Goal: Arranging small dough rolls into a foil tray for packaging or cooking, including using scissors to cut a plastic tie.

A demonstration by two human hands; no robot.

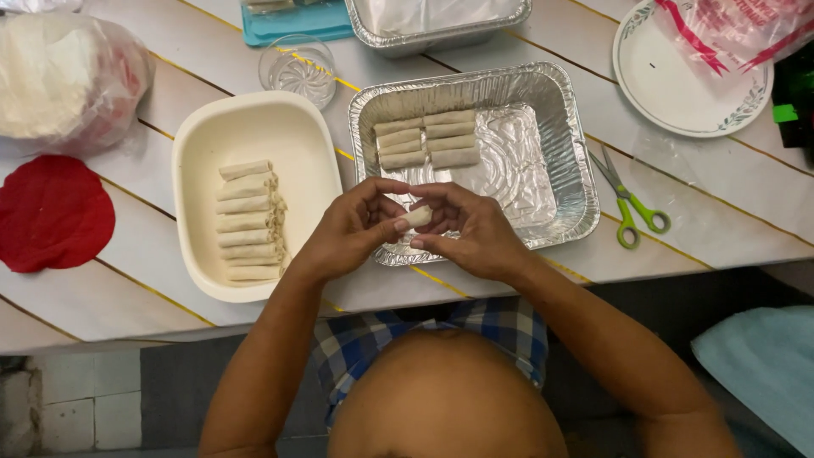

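Head-camera view looking down on a white plank table (153, 280) where a seated person is pinching a small pale roll (417, 217) between both hands, the left hand (352, 229) and the right hand (471, 231) meeting fingertip to fingertip, each closing on one end of the roll, just above the near rim of a foil tray (568, 144). Eight finished rolls (426, 139) are lying in two neat columns at the far left of that tray, while its crinkled floor is showing bare beside them. Left of the tray, a cream oval dish (203, 136) is holding a column of longer rolls (248, 220) stacked side by side. A small clear glass bowl (298, 68) is standing beyond the dish, and a second foil tray (441, 21) is sitting at the far edge beside a teal board (297, 24). Green-handled scissors (632, 208) are resting to the right of the tray, near a white plate (670, 89) with a leafy rim that is partly covered by a red-printed plastic bag (738, 30). A red round cloth (52, 212) and a bagged white bundle (64, 80) are lying at the far left.
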